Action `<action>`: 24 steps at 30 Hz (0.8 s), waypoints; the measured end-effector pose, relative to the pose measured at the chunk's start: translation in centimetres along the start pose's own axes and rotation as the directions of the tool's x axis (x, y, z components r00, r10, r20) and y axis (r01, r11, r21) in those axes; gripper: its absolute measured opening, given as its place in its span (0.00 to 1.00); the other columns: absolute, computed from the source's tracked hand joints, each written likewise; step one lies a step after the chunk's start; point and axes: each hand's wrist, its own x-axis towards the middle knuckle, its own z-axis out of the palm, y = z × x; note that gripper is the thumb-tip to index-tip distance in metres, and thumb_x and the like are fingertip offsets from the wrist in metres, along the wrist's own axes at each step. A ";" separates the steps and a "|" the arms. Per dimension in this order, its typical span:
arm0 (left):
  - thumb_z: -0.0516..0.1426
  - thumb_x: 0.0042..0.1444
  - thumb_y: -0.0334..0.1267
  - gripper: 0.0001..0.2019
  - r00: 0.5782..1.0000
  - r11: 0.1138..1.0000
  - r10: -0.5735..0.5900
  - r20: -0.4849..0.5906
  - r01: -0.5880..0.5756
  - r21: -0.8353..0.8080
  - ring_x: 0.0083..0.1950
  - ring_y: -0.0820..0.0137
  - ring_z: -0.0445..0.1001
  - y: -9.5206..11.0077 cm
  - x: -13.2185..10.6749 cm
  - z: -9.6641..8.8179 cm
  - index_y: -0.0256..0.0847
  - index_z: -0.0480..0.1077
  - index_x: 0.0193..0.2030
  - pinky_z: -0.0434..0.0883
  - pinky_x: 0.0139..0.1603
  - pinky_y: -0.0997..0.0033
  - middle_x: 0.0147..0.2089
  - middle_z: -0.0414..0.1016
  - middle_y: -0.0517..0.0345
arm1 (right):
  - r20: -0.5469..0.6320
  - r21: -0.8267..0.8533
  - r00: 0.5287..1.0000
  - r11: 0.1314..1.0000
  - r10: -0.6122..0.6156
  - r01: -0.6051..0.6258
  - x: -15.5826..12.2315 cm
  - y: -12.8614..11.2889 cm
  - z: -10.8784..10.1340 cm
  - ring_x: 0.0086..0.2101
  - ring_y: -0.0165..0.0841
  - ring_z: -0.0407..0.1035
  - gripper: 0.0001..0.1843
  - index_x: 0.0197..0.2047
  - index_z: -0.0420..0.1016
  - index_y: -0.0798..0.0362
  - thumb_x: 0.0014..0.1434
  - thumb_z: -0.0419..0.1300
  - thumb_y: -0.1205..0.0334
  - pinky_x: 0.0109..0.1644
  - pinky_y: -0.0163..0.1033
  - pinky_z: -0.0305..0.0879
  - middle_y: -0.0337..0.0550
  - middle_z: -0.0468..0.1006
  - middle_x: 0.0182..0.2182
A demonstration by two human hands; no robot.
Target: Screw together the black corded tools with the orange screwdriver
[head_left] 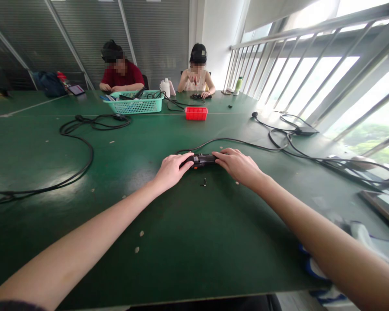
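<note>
A long black device (203, 160) with a small orange part on its near side lies across the table in front of me. Its exact kind is too small to tell. My left hand (172, 169) grips its left end, thumb on the near side and fingers over the top. On its right end my right hand (239, 165) is closed, with the fingertips pressed to it. A few small dark screws (204, 183) lie on the green tabletop (194, 233) just nearer to me than the device. A black cord runs behind the device toward the right.
Beyond stand a red box (196, 113) and a teal basket (136, 105) of black parts. Black cables lie left (92, 151) and right (272, 134). Two people sit across the table. A metal railing (278, 69) lines the right; gloves (369, 246) lie at lower right.
</note>
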 end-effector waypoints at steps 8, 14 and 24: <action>0.54 0.72 0.49 0.21 0.999 0.999 0.038 0.013 -0.037 -0.025 0.62 0.56 0.74 -0.4 0.0 0.1 0.49 0.67 0.68 0.67 0.66 0.51 0.64 0.77 0.55 | -0.184 0.231 0.963 0.944 -0.194 0.235 -1.5 -1.9 -1.0 0.44 0.37 0.74 0.16 0.51 0.81 0.47 0.73 0.54 0.52 0.44 0.39 0.70 0.46 0.80 0.45; 0.55 0.68 0.40 0.26 0.994 0.994 0.105 0.040 -0.105 0.015 0.67 0.54 0.69 0.1 -0.6 -0.1 0.45 0.61 0.72 0.62 0.70 0.47 0.68 0.72 0.50 | 0.004 0.297 0.896 0.856 -0.444 0.423 -2.0 -2.3 -0.5 0.42 0.35 0.76 0.18 0.59 0.78 0.45 0.73 0.53 0.56 0.48 0.40 0.69 0.45 0.79 0.49; 0.58 0.69 0.42 0.26 0.990 0.992 0.126 0.059 -0.127 0.010 0.66 0.54 0.70 0.3 -0.7 -0.1 0.46 0.60 0.71 0.64 0.68 0.48 0.68 0.72 0.50 | 0.069 0.312 0.907 0.872 -0.416 0.376 -1.9 -2.6 -0.8 0.38 0.34 0.74 0.13 0.47 0.74 0.50 0.75 0.51 0.55 0.42 0.39 0.66 0.44 0.78 0.44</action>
